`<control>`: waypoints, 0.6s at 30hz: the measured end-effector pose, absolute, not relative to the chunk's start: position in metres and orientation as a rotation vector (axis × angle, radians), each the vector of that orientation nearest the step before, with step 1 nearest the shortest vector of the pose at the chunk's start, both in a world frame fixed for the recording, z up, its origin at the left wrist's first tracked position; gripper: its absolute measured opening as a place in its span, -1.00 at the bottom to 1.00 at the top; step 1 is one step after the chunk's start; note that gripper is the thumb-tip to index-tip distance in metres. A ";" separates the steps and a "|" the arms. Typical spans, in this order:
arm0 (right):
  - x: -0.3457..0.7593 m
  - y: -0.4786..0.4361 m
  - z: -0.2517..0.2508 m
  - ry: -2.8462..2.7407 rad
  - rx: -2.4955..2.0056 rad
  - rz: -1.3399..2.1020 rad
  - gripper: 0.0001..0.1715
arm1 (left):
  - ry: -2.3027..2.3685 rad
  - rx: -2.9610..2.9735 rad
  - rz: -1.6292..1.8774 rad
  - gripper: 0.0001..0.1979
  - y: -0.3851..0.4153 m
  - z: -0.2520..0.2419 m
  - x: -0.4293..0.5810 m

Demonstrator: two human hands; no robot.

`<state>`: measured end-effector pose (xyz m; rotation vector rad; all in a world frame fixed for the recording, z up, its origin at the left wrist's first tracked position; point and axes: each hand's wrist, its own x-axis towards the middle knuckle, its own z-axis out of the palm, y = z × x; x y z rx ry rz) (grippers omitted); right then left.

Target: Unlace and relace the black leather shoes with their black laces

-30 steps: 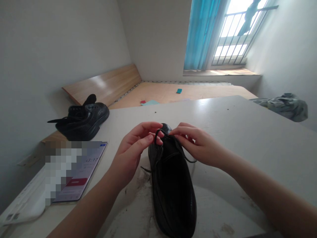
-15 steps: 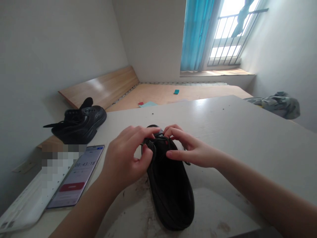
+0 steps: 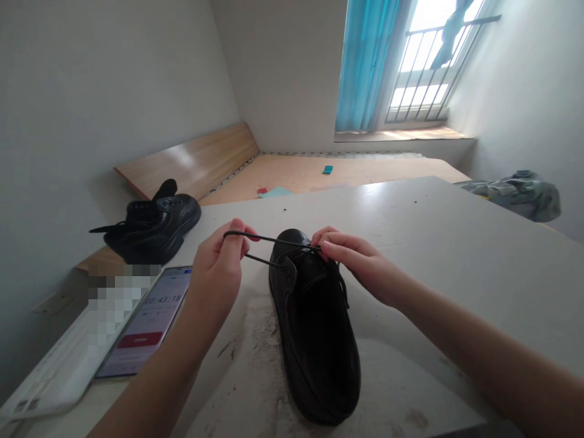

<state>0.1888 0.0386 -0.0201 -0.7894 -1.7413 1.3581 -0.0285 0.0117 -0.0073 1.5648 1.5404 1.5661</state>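
Sheeting (image 3: 59, 371), white and pixelated over much of its surface, lies at the far left of the table (image 3: 456, 255); I can't make out what it is. Just right of it sits a smartphone (image 3: 146, 322) showing a timer at 00:43:18 above a red button; the left forearm passes close beside its right edge. Beyond the phone, a second black shoe (image 3: 155, 225) lies on its side on a wooden ledge (image 3: 191, 161), with its lace trailing out to the left.

The left hand (image 3: 216, 267) is up off the table, pinching a thin black lace (image 3: 274, 242) between thumb and fingers; from my seat, I see that lace stretch right toward the eyelets. A black leather shoe (image 3: 314, 328) stands on its sole mid-table, lying between the two hands, with its laced end away from me. The right hand (image 3: 356, 258) is clamped on the lace at the shoe's top, so the hands stay apart, joined by the cord.

Further back I see a plywood bed base (image 3: 347, 170) with a small teal item (image 3: 327, 170) on it; a blue curtain (image 3: 365, 61) hangs beside a barred window (image 3: 420, 67); a crumpled grey cloth (image 3: 515, 194) sits past the table's right side.
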 end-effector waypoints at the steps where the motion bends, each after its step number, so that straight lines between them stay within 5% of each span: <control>1: 0.189 0.038 -0.020 -1.734 -0.795 1.354 -0.63 | 1.611 1.663 1.597 -0.52 0.010 -0.006 -0.030; 6: 0.190 0.036 -0.017 -1.648 -0.721 1.440 -0.71 | 1.377 1.413 1.480 -0.25 0.006 0.005 -0.030; 13: 0.198 0.037 -0.006 -1.304 -0.555 1.588 -0.88 | 0.670 1.083 1.386 -0.72 -0.003 0.016 -0.031; 18: 0.200 0.033 -0.003 -1.385 -0.453 1.563 -0.85 | 0.604 1.603 0.783 -0.60 -0.015 0.020 -0.029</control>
